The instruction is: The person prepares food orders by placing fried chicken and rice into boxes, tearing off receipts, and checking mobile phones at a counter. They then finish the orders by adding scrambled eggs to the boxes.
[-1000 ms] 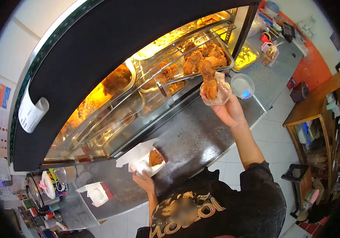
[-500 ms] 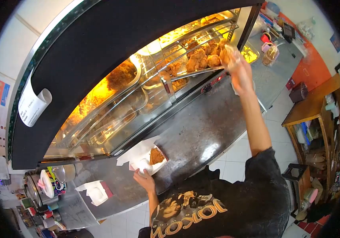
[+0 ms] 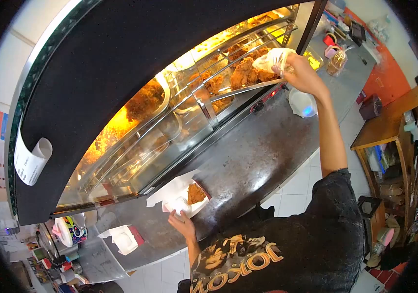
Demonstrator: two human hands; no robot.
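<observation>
My left hand (image 3: 183, 224) rests at the near edge of an open white cardboard box (image 3: 200, 207), its fingers gripping the rim. Inside the box lie a fried chicken piece (image 3: 196, 194) and a rounded white item (image 3: 181, 205). My right hand (image 3: 302, 73) reaches to the right end of a lit glass food warmer and is closed on a crumpled, whitish plastic bag (image 3: 272, 59). The bag overlaps the fried chicken (image 3: 243, 74) on the warmer's metal tray; whether a piece is inside the bag, I cannot tell.
A second open box (image 3: 125, 240) sits farther left on the metal counter (image 3: 248, 156). A white round container (image 3: 302, 103) stands below my right forearm. A paper slip (image 3: 34, 158) hangs on the warmer's black top. Wooden shelving (image 3: 382, 127) stands at the right.
My right hand has turned and moved in over the chicken tray, the bag now pointing left into the warmer. My left hand stays at the box. The view has shifted slightly.
</observation>
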